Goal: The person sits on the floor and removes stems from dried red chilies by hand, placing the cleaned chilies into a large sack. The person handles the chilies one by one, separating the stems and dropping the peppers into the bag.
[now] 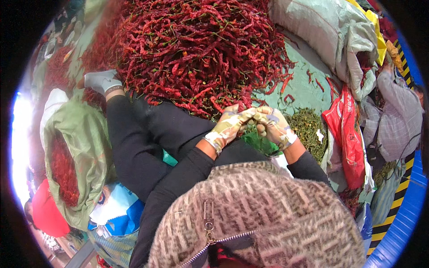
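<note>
My left hand (230, 126), in a patterned, pale work glove, is curled at the front edge of a big heap of dried red chili peppers (201, 50). Red pepper shows right at its fingers, but the glove hides most of what it grips. Fingertip to fingertip with it, my right hand (273, 124) wears a matching glove, its fingers bent inward. Whether a stem is pinched there is hidden. Under the hands lies a piece of green plastic (259, 142). A pile of green chili stems (307, 129) lies just right of my right hand.
A full white woven sack (311, 30) lies at the upper right, above a red plastic bag (348, 137). At left stands an open green sack (83, 134) of red chilies. Another person in a checked shirt (400, 110) sits at far right, beside a blue striped edge (410, 197).
</note>
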The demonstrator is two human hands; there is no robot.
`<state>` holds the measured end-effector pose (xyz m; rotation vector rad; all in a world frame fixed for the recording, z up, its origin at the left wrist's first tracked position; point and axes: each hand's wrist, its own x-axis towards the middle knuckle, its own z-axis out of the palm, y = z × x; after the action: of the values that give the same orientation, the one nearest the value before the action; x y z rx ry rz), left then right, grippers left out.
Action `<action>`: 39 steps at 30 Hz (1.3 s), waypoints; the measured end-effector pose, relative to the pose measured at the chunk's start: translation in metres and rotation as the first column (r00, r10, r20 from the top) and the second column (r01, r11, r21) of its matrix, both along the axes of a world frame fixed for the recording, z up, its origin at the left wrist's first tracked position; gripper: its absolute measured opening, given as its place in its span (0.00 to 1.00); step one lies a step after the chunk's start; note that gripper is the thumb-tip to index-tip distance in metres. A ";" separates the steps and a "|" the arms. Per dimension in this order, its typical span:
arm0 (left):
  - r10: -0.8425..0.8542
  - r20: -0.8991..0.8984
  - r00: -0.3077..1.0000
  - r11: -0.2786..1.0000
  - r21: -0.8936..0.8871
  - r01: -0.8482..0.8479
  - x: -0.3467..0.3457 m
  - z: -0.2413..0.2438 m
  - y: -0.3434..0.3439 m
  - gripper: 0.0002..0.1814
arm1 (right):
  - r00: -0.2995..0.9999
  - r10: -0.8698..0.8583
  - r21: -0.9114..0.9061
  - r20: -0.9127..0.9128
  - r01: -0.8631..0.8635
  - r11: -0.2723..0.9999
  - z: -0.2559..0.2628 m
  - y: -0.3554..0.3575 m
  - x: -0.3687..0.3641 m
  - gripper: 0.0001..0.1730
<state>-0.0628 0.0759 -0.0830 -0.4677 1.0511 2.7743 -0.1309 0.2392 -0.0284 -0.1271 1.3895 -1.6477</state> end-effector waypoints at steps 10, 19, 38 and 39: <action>0.009 0.244 0.970 0.961 -0.270 0.059 0.007 0.030 -0.010 0.08 | 0.992 0.108 0.199 -0.062 -0.093 0.975 -0.019 0.000 0.000 0.08; -0.107 0.120 0.987 0.890 -0.430 0.149 0.003 0.021 -0.013 0.04 | 0.763 0.388 0.545 -0.518 -0.055 0.837 -0.016 -0.008 -0.005 0.06; -0.057 0.034 0.998 0.957 0.287 0.045 -0.012 -0.017 -0.027 0.08 | 0.702 0.472 0.846 -0.533 0.434 0.310 -0.113 0.046 -0.148 0.23; -0.060 0.043 0.997 0.967 0.251 0.047 -0.015 -0.015 -0.027 0.08 | 0.701 0.433 0.821 -0.566 0.437 0.367 -0.132 0.058 -0.159 0.21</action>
<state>-0.0781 0.0492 -0.0981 -0.4643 0.6785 2.7783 -0.2902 0.2975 -0.1607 -0.0921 2.7970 -0.4386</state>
